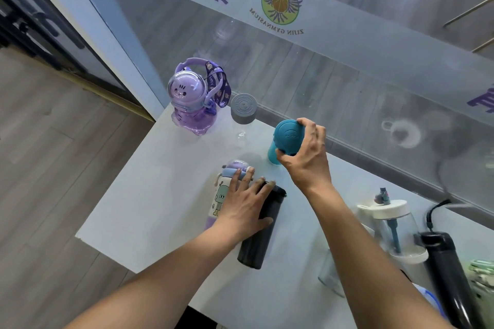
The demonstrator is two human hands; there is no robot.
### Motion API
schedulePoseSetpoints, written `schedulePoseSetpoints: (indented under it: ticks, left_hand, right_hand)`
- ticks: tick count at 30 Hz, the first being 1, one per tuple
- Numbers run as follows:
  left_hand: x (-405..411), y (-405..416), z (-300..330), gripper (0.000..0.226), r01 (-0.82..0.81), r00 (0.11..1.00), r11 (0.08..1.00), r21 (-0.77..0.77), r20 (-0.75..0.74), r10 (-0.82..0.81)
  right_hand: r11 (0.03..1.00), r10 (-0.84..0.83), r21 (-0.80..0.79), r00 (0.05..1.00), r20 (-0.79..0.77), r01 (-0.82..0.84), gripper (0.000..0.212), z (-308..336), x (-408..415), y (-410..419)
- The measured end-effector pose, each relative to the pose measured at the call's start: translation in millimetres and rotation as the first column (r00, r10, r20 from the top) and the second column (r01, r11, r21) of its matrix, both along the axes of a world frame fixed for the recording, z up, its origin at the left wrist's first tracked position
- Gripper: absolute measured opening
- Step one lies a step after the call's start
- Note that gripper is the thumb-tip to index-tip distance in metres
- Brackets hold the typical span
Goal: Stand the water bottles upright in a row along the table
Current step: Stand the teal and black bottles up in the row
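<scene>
Two bottles are under my hands on the white tabletop [149,195], seen from my head camera. My right hand [307,157] has its grip pinched around the lid of the teal bottle [287,139], thumb on the near side and fingers curled over the far edge; the bottle stands upright near the glass wall [347,83], its base on the tabletop. My left hand [244,207] lies flat with fingers spread, not closed on anything, resting across two bottles at once: the fingertips touch the cap of the cartoon bottle [217,200], and the palm and thumb lie on the black tumbler [259,238]. These two stand side by side, touching or nearly so, closer to me than the teal one.

Farther off, by the tabletop's far corner, the purple bunny bottle [191,104] stands upright with its strap looped behind it. Just beside it stands a clear bottle with a grey cap [243,109]. To my right sit a clear bottle with a white straw lid [393,224], a tall black flask [449,275] and a clear glass [330,272] partly hidden by my right forearm.
</scene>
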State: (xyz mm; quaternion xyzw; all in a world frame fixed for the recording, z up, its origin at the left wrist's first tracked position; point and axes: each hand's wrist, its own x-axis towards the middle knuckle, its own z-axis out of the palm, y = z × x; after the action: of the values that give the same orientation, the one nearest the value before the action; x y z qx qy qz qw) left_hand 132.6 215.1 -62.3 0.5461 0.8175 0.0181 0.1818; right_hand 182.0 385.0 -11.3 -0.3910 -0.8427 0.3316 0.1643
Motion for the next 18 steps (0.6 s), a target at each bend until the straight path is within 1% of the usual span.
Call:
schedulePoseSetpoints:
  ticks: [2,5,6,7,8,10,12,13,15,17,18]
  left_hand:
    - [-0.4,-0.4,-0.6,0.087,0.007,1.0,1.0,0.003,-0.001,-0.007]
    - [-2.3,-0.5,0.8,0.086,0.018,1.0,1.0,0.007,0.002,-0.018]
    - [-3.2,-1.1,2.2,0.084,0.012,1.0,1.0,0.015,0.008,-0.012]
    - [-4.0,-2.0,4.3,0.082,-0.003,1.0,1.0,0.024,0.01,0.002]
    - [-4.9,-3.6,6.3,0.08,-0.02,1.0,0.999,0.03,0.003,0.02]
    - [-7.0,-9.4,10.8,0.078,-0.063,0.997,0.997,0.039,-0.03,0.064]
    - [-9.2,-19.1,10.8,0.078,-0.102,0.994,0.994,0.042,-0.043,0.104]
    - [-9.9,-24.7,8.2,0.079,-0.119,0.992,0.992,0.051,-0.034,0.121]
    - [-11.6,-36.7,0.9,0.082,-0.139,0.99,0.987,0.083,-0.02,0.141]
    - [-12.7,-45.7,-3.9,0.083,-0.115,0.993,0.988,0.099,-0.014,0.117]
    - [-12.8,-48.7,-5.3,0.084,-0.098,0.995,0.99,0.101,-0.015,0.1]
  right_hand:
    - [1.0,-0.009,-0.004,1.0,0.004,0.009,0.082,1.3,-0.3,-1.4]
    - [0.998,-0.034,-0.058,0.998,0.05,0.037,0.108,-0.1,4.6,-1.3]
    - [0.996,-0.045,-0.076,0.996,0.077,0.051,0.115,-0.9,8.6,-1.0]
    - [0.993,-0.065,-0.089,0.992,0.108,0.075,0.117,-1.2,14.1,-0.8]
    - [0.988,-0.098,-0.103,0.985,0.142,0.113,0.114,-1.9,21.3,-1.6]
    - [0.964,-0.177,-0.154,0.957,0.231,0.215,0.101,-3.9,38.3,-9.1]
    - [0.927,-0.198,-0.237,0.916,0.349,0.291,0.091,-10.8,50.8,-27.9]
    - [0.912,-0.175,-0.277,0.898,0.404,0.302,0.09,-16.4,53.3,-39.7]
    - [0.883,-0.119,-0.348,0.869,0.48,0.313,0.096,-30.1,50.6,-60.7]
    - [0.844,-0.088,-0.419,0.857,0.508,0.335,0.101,-42.8,41.7,-74.4]
    - [0.823,-0.084,-0.448,0.856,0.51,0.348,0.101,-47.7,37.1,-78.2]
